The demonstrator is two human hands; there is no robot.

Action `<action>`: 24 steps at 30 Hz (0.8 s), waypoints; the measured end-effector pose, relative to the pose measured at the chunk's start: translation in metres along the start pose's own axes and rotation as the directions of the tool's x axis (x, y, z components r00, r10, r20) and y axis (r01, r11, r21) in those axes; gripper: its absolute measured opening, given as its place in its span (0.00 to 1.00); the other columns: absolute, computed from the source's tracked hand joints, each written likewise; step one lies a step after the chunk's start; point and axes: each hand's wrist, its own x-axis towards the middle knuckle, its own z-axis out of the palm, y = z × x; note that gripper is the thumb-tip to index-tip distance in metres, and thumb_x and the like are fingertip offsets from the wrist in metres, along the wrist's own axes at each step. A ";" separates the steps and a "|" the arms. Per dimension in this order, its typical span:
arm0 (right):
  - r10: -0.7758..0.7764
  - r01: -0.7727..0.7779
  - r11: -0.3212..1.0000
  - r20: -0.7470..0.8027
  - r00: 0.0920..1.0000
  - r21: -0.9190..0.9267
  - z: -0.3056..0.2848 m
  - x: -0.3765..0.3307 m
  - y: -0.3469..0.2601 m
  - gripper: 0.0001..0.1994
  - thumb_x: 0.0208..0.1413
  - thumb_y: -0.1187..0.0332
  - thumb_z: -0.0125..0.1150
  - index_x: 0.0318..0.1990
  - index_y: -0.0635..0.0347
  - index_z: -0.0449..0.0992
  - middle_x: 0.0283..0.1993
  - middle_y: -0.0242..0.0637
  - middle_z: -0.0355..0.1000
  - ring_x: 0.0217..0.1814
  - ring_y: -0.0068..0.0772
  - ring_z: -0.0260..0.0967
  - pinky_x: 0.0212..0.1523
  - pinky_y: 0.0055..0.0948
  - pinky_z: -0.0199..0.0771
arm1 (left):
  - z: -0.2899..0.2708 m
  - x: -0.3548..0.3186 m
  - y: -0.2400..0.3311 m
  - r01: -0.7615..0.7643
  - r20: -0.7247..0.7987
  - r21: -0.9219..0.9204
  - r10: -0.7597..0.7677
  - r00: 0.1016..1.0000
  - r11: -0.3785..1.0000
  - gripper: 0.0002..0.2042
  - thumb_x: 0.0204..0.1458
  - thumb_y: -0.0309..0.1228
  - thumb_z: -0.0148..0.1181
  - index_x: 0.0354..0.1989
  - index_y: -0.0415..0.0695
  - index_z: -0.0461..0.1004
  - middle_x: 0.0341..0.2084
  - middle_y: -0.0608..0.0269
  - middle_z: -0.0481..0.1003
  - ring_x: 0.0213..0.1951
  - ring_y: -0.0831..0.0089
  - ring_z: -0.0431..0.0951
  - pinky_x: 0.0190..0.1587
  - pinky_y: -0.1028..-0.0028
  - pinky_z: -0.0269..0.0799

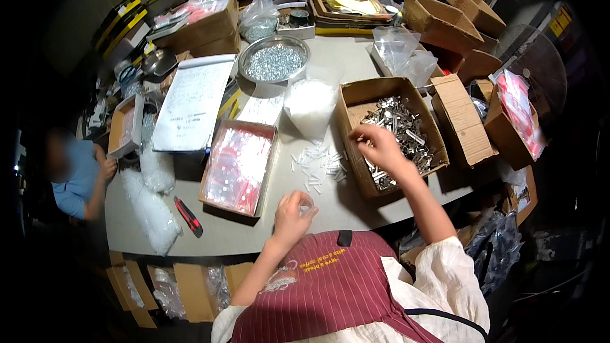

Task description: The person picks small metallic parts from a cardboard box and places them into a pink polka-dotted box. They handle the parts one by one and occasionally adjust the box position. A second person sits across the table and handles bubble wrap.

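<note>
My left hand (292, 217) is at the near edge of the table, its fingers closed around a small clear plastic bag (307, 204). My right hand (380, 146) hangs over the left side of a cardboard box (348, 105) filled with loose shiny metal pieces (406, 128). Its fingers are curled together; whatever they hold is too small or hidden to name. Short white plastic sticks (316, 162) lie scattered on the table between the hands. Behind them stands a clear bag of white pieces (311, 103). Left of my left hand is a box of small red-edged plastic bags (238, 165).
A metal bowl (244, 67) of small silvery parts stands at the back. A paper pad (194, 98) and a red-and-black utility knife (189, 217) lie left, near filled plastic bags (152, 216). Cardboard boxes (467, 121) crowd the right. Another person (79, 171) is at the left edge.
</note>
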 end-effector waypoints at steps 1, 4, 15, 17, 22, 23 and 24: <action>0.007 -0.011 0.981 -0.019 1.000 -0.194 -0.006 0.017 0.027 0.11 0.50 0.72 0.60 0.42 0.61 0.81 0.41 0.47 0.78 0.44 0.52 0.77 0.46 0.44 0.78 | 0.002 0.002 -0.002 0.029 0.017 -0.018 -0.029 0.999 0.999 0.10 0.46 0.27 0.71 0.34 0.42 0.75 0.31 0.57 0.78 0.39 0.56 0.77 0.44 0.61 0.71; 0.148 -0.126 0.810 -0.008 0.989 -0.573 0.004 0.042 0.113 0.10 0.48 0.68 0.64 0.36 0.65 0.80 0.40 0.54 0.77 0.42 0.57 0.77 0.43 0.47 0.78 | 0.007 0.012 -0.008 0.069 0.056 -0.048 -0.067 0.996 0.996 0.11 0.46 0.26 0.70 0.35 0.42 0.75 0.33 0.59 0.79 0.41 0.56 0.77 0.46 0.62 0.72; 0.134 -0.140 0.988 -0.094 0.987 -0.067 -0.005 0.049 0.098 0.13 0.49 0.60 0.66 0.34 0.63 0.82 0.31 0.46 0.77 0.34 0.45 0.77 0.37 0.39 0.75 | 0.003 -0.003 -0.028 0.211 0.047 -0.087 -0.208 0.977 0.973 0.10 0.49 0.27 0.71 0.36 0.40 0.75 0.32 0.57 0.77 0.36 0.62 0.80 0.41 0.66 0.74; 0.170 -0.172 0.985 -0.120 0.978 -0.007 -0.007 0.046 0.093 0.13 0.49 0.61 0.67 0.33 0.63 0.82 0.30 0.45 0.77 0.32 0.41 0.76 0.36 0.37 0.75 | 0.003 -0.001 -0.028 0.188 0.044 -0.100 -0.185 0.982 0.977 0.10 0.49 0.27 0.71 0.35 0.40 0.75 0.31 0.57 0.77 0.35 0.62 0.80 0.41 0.66 0.74; 0.352 -0.345 0.934 -0.083 0.932 0.093 -0.008 0.042 0.096 0.12 0.48 0.61 0.68 0.32 0.63 0.82 0.29 0.44 0.77 0.31 0.36 0.76 0.36 0.36 0.75 | 0.003 0.017 -0.019 0.133 0.008 -0.089 -0.133 0.991 0.987 0.10 0.49 0.26 0.69 0.36 0.40 0.74 0.32 0.55 0.78 0.38 0.57 0.78 0.42 0.62 0.73; 0.369 -0.360 0.927 -0.077 0.926 0.110 -0.008 0.041 0.097 0.12 0.49 0.61 0.68 0.32 0.63 0.82 0.30 0.44 0.77 0.32 0.38 0.76 0.36 0.36 0.75 | 0.002 0.020 -0.016 0.133 -0.010 -0.095 -0.134 0.991 0.987 0.10 0.49 0.26 0.69 0.36 0.40 0.74 0.32 0.55 0.78 0.40 0.54 0.77 0.43 0.60 0.73; 0.384 -0.374 0.919 -0.070 0.921 0.126 -0.008 0.040 0.097 0.12 0.49 0.62 0.68 0.32 0.63 0.82 0.30 0.44 0.77 0.32 0.39 0.76 0.36 0.36 0.75 | 0.001 0.022 -0.014 0.122 -0.014 -0.092 -0.124 0.992 0.988 0.10 0.49 0.26 0.69 0.36 0.40 0.74 0.32 0.55 0.78 0.40 0.54 0.77 0.43 0.60 0.72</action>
